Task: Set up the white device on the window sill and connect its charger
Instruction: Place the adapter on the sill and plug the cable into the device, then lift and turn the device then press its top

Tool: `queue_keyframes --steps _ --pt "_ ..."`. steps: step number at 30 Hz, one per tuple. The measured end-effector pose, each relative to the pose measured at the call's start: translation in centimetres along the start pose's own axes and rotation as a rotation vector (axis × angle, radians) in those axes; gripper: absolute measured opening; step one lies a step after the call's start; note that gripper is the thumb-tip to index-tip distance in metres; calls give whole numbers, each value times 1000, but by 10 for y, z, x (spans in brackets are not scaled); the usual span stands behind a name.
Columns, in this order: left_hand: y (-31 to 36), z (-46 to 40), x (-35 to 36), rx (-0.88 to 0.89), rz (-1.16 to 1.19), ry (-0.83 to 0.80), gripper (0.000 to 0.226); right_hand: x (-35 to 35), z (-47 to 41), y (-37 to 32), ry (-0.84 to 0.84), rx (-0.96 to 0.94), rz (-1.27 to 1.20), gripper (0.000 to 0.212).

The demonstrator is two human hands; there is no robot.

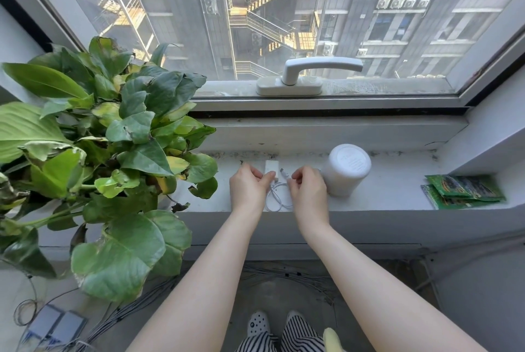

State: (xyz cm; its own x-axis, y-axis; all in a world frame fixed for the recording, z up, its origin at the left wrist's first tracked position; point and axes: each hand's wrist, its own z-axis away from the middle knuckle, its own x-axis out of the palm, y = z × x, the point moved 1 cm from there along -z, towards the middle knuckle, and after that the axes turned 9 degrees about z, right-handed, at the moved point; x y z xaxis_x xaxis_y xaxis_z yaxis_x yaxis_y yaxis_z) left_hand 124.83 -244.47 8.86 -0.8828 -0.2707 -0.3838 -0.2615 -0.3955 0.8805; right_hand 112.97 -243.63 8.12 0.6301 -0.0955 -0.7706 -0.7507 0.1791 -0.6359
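Observation:
A white cylindrical device [347, 170] stands upright on the window sill [383, 195], just right of my hands. My left hand [248, 187] pinches a small white charger block [270, 167] that rests on the sill. My right hand [308, 188] holds the white cable [275, 197] near its free plug [284, 173], which points up and left, apart from the device. The rest of the cable lies in a loose loop on the sill between my wrists.
A large leafy potted plant [113, 153] crowds the sill's left end. Green packets [463, 190] lie at the right end. The window handle [315, 70] sits on the frame above. Bundled cables [136, 306] run along the floor below.

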Motion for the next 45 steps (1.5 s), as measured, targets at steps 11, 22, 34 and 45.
queue_keyframes --steps 11,22,34,45 --pt "9 13 -11 34 28 -31 31 -28 34 1 103 -266 170 30" --pt "74 47 40 123 258 -412 52 -144 -17 49 128 -77 -297 37" --pt "54 38 65 80 337 -574 63 -120 -49 90 -405 -94 -545 59" --pt "53 36 70 150 370 -548 52 -124 -59 92 -486 -175 -562 75"
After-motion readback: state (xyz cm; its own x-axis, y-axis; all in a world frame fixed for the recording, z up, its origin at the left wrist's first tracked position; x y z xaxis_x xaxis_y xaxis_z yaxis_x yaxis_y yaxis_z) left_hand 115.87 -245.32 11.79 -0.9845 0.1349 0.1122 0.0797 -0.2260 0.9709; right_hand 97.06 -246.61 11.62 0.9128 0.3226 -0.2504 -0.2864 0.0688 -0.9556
